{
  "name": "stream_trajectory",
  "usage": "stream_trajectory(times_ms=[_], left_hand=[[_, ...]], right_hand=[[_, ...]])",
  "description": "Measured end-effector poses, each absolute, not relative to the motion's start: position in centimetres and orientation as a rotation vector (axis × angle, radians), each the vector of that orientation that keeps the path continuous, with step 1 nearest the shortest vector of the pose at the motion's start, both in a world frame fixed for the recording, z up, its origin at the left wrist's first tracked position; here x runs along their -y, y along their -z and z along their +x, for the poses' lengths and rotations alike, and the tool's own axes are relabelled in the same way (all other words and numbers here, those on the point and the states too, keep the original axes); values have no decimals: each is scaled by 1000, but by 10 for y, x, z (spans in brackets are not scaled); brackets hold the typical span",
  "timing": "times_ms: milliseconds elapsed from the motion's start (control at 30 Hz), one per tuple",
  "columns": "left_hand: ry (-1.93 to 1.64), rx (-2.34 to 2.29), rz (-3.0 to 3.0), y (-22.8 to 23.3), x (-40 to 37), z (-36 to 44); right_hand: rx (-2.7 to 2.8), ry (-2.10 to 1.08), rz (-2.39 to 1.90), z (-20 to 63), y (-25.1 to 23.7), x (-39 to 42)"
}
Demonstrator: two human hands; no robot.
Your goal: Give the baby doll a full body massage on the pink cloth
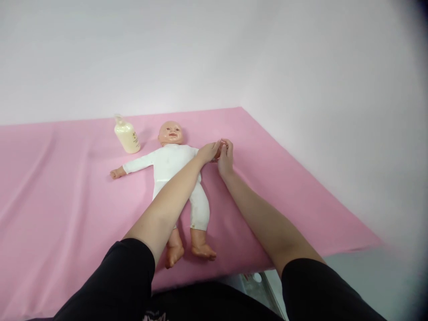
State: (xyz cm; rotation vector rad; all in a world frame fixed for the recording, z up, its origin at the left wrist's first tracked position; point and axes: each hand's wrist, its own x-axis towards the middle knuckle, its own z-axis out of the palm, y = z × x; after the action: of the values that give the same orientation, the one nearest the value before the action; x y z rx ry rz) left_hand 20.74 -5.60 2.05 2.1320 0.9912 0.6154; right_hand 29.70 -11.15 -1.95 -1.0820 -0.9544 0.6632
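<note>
While the doll (174, 165) lay face up on the pink sheet (60, 187), its long axis ran from the head at the far side to the bare feet at the near edge, and both of the person's hands met at the end of the one arm stretched out to the right. The left hand (207, 151) reached across the doll's white-clad trunk, its forearm lying over the body and one leg, and its fingers closed about the doll's wrist or hand. The right hand (226, 157) came straight in from the near side, the shorter reach of the two, and cupped the same small hand from the outside; how tightly either held could not be told, since the doll's hand was mostly hidden between them. The doll's other arm lay spread to the left, untouched. A cream pump bottle (127, 136) stood just beside the head on the left, well apart from both hands. The sheet covered a flat bed or table set into a corner of plain pale walls (301, 67).
</note>
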Motion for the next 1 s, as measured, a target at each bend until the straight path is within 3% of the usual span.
stream_trajectory(times_ms=[167, 467, 1000], left_hand=[[-633, -1021, 2056, -17, 54, 209], [-647, -947, 1998, -17, 53, 206], [-693, -999, 2032, -20, 52, 208]], right_hand=[[989, -433, -1132, 291, 13, 116], [895, -772, -1074, 291, 17, 115], [863, -708, -1135, 292, 27, 107]])
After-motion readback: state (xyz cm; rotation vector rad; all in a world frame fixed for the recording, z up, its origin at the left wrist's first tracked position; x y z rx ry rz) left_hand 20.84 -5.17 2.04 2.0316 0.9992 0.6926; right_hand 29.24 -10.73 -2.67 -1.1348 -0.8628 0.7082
